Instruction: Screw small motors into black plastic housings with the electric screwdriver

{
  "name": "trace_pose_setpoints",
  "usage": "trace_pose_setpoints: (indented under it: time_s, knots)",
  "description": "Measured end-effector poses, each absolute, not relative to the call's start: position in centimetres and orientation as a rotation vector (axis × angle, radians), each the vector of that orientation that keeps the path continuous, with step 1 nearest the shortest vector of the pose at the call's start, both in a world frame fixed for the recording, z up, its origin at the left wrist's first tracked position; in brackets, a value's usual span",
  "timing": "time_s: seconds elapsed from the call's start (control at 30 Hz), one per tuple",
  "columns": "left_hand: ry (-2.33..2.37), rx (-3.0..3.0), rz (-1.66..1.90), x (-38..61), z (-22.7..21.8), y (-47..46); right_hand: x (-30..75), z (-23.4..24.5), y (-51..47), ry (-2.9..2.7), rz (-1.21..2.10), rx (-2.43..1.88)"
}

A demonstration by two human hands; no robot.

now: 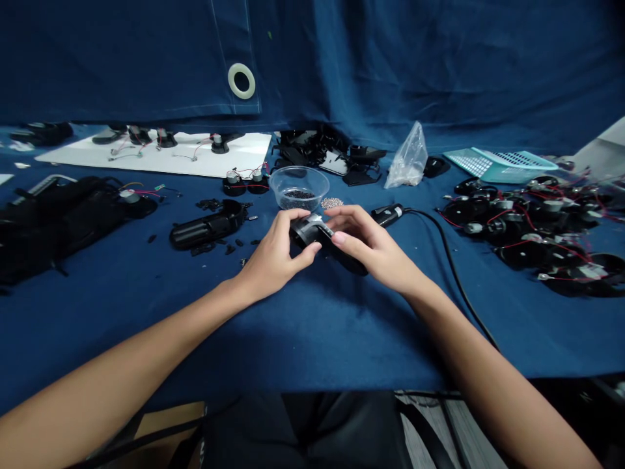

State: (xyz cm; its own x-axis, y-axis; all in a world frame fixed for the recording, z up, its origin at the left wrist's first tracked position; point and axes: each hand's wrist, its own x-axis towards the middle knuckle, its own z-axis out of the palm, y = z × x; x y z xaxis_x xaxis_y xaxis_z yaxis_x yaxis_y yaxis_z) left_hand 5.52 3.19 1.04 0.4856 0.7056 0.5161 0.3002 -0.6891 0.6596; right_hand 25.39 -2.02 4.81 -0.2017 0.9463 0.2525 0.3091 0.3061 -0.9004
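Just before the bowl [299, 187], both hands meet on a black part [312, 233]. The left hand [271, 259] curls around it, thumb pressing. The right hand [372, 251] pinches its end, fingers bent.

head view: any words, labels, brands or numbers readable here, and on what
No text can be read.
The black part held between left hand and right hand has a pale patch, too blurred to tell whether it is a label.
The clear bowl, plastic bag and teal basket show no print.
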Motion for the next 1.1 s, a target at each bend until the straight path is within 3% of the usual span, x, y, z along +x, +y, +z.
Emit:
trace_pose_setpoints:
  time_s: [0.27, 0.63, 1.1]
  knots:
    - [0.583, 2.590, 1.099, 5.4, 1.4, 2.7, 24.8, 4.1, -1.8, -1.501, 1.308, -1.122]
    - [0.634, 2.728, 0.944, 5.3, 1.8, 1.9, 24.9, 3.9, -2.1, -1.259, 1.605, -1.111]
    - [0.723, 2.754, 0.972, 5.6, 1.8, 1.3, 23.9, 4.5, -2.5, -1.244, 1.582, -1.160]
